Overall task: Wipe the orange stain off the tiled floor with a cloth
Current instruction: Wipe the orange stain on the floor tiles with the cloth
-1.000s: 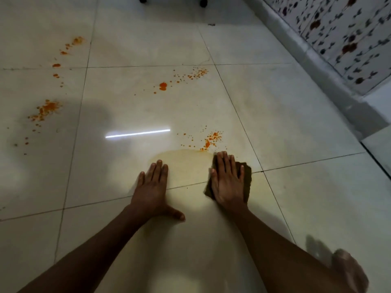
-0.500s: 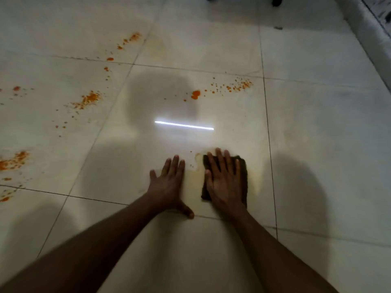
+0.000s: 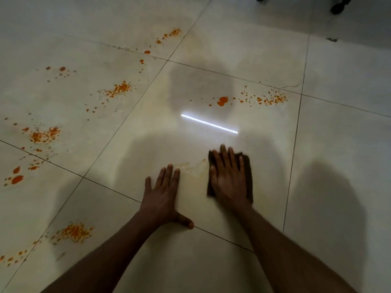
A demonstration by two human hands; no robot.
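Observation:
My right hand [image 3: 229,176] lies flat with straight fingers on a dark brown cloth [image 3: 249,172], pressing it onto the pale tiled floor [image 3: 330,144]. A faint yellowish smear [image 3: 190,168] sits just left of the cloth, between my two hands. My left hand [image 3: 164,193] rests flat on the tile, fingers spread, thumb out to the right. Orange stain patches lie around: a blob with speckles [image 3: 222,100] ahead of the cloth, a splatter [image 3: 119,89] to the upper left, another splatter [image 3: 43,135] at the far left, and a near-left patch [image 3: 73,231].
More orange drops trail toward the top [image 3: 169,35] and the left edge [image 3: 17,179]. A bright strip of reflected light [image 3: 209,123] crosses the tile ahead. Dark wheels of some furniture [image 3: 338,6] stand at the top right. Shadows cover the near floor.
The orange speckles that lay just ahead of the cloth are gone, leaving a faint smear. The view has swung right to left, bringing more left-side stains into sight.

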